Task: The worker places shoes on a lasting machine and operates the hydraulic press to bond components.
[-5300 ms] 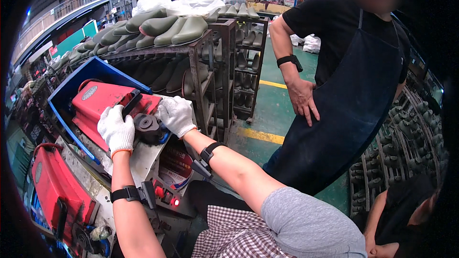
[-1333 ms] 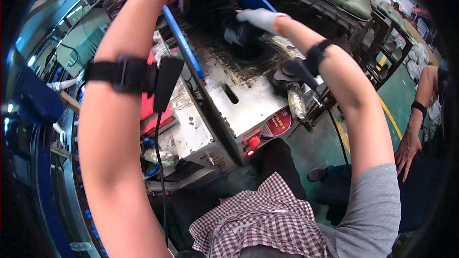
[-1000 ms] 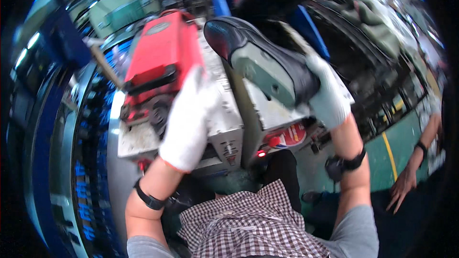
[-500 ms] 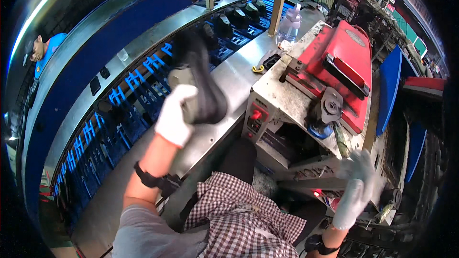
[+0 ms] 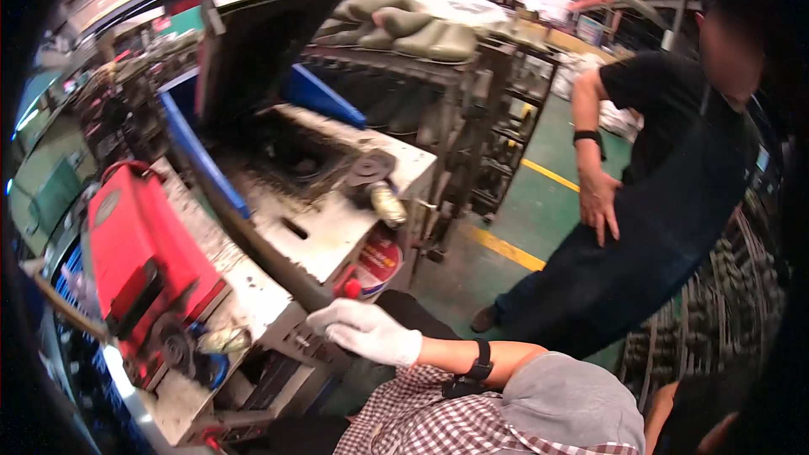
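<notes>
My right hand [image 5: 366, 333], in a white glove, reaches leftward from the grey sleeve at the lower edge. Its fingers are loosely bent and slightly apart, with nothing visible in them. The hand is nearest to the front end of a dark grey curved rail [image 5: 291, 274] between two machines; whether it touches the rail I cannot tell. On the left lies the red lid [image 5: 147, 240] of one press, lowered. Beyond the rail, the other press [image 5: 312, 244] has its dark lid [image 5: 265, 50] raised over a blackened hollow. My left hand is out of view.
A co-worker [image 5: 674, 202] in dark clothes stands at the right, one hand at the waist. Olive-green boots [image 5: 430, 38] lie on a rack behind the presses. A round tub [image 5: 379, 265] sits beside the raised-lid press. Yellow lines [image 5: 506, 248] mark the green floor.
My view has swung right, from the rack of blue holders to the second press and the co-worker. The dark boot in my left hand, and that hand, have left the picture.
</notes>
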The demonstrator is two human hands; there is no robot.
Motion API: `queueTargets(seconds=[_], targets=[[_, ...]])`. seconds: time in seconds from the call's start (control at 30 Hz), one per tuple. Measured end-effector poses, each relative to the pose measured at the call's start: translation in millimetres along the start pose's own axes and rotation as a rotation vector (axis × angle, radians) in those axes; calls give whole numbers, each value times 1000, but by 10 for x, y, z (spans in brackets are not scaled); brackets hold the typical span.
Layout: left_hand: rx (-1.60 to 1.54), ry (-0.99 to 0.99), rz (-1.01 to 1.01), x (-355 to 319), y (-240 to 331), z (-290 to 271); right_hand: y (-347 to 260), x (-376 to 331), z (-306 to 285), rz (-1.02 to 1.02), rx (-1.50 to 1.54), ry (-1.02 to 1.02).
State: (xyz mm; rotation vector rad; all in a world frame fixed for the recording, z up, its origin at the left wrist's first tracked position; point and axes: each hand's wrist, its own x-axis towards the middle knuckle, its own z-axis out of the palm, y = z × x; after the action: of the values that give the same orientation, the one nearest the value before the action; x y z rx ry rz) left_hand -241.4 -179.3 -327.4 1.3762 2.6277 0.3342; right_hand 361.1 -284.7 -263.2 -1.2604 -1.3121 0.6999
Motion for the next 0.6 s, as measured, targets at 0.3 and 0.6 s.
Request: queueTargets(seconds=[0.3, 0.6], targets=[[394, -241, 29, -481, 373, 74, 220, -20, -72, -7, -33, -237], [369, -197, 74, -561, 310, 85, 342, -89, -27, 33, -54, -251]])
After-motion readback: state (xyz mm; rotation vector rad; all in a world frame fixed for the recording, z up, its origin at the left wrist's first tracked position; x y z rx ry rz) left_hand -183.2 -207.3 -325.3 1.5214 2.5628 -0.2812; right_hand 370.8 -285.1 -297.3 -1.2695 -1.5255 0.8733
